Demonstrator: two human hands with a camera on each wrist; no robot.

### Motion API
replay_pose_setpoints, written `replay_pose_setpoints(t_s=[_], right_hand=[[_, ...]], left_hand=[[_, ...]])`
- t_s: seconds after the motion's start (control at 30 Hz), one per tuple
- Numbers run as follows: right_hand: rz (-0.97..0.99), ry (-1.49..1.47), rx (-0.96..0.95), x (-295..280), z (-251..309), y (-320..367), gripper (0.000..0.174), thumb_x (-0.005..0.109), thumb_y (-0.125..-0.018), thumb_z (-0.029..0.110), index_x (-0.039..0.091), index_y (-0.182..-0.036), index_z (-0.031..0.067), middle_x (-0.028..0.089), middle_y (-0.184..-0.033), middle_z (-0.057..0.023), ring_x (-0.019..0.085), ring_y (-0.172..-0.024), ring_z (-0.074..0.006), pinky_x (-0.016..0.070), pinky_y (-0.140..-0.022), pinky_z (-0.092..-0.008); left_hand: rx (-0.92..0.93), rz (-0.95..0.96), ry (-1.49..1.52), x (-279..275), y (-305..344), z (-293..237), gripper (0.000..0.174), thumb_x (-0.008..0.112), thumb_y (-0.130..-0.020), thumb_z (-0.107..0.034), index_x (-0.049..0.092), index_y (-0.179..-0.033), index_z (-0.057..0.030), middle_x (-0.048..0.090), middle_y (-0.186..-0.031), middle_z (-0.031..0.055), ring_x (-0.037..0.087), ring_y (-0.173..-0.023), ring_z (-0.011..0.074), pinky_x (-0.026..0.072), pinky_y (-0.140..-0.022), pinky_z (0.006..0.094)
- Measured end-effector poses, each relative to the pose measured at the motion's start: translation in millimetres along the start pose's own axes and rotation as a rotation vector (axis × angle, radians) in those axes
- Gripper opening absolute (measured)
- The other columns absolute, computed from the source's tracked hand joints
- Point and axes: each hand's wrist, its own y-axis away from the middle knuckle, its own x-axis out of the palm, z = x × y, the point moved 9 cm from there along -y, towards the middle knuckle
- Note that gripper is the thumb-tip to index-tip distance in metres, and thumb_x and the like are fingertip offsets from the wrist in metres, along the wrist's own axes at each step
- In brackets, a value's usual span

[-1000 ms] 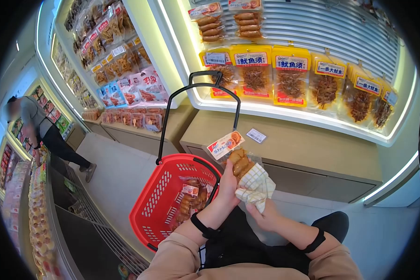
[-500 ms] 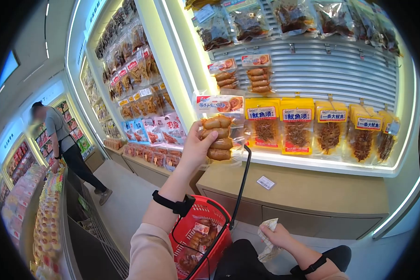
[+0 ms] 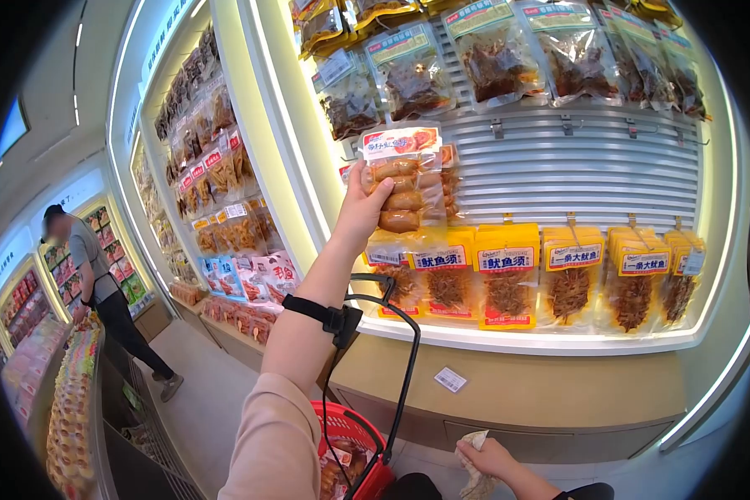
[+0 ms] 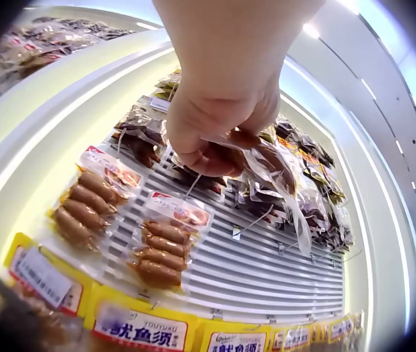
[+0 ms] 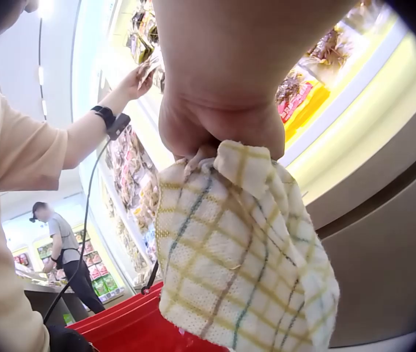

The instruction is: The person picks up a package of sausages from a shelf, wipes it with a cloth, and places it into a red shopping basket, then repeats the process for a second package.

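Raised at the wall display, my left hand (image 3: 360,208) grips a clear sealed snack pack (image 3: 402,179) of plump brown sausage-shaped pieces with a white and red header. The thumb lies across its front. In the head view this pack overlaps similar packs hanging behind it. The left wrist view shows two of those hanging packs (image 4: 164,253) below the hand, while the held pack (image 4: 285,194) is seen edge-on. Low down, my right hand (image 3: 493,460) pinches a white checked cloth (image 5: 244,253), which hangs loosely.
Yellow bags (image 3: 508,283) of dried squid hang along the display's lower row; dark bags (image 3: 492,54) hang above. A red basket (image 3: 375,475) with similar packs and a black handle stands below. A price tag (image 3: 450,379) lies on the ledge. Another person (image 3: 108,283) stands at the left counter.
My left hand carried the snack pack up from my lap to the hanging row. The right hand parted from the pack with the cloth and stayed low. The head view tilted upward.
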Motion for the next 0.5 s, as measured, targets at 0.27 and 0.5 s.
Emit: replay_pose_setpoints(t_s=[0.27, 0.5], right_hand=[[-0.037, -0.137, 0.057, 0, -9, -6, 0.048, 0.050, -0.095, 0.049, 0.070, -0.084, 0.0069, 0.069, -0.072, -0.0088, 0.069, -0.072, -0.0261, 0.0521, -0.068, -0.0360], [-0.008, -0.118, 0.101, 14, -2, 1, 0.047, 0.050, -0.095, 0.049, 0.069, -0.087, 0.0069, 0.069, -0.073, -0.0107, 0.069, -0.073, -0.0282, 0.0521, -0.067, -0.0376]], left_hand=[[0.079, 0.050, 0.016, 3, -17, 35, 0.080, 0.054, -0.096, -0.009, 0.001, -0.155, -0.0199, 0.033, -0.151, 0.0136, 0.047, -0.126, 0.0221, 0.0442, -0.100, 0.0329], [-0.058, 0.079, 0.070, 0, -3, 74, 0.069, 0.058, -0.095, -0.011, 0.021, -0.153, -0.0167, 0.044, -0.141, 0.0138, 0.057, -0.113, 0.0190, 0.0476, -0.093, 0.0304]])
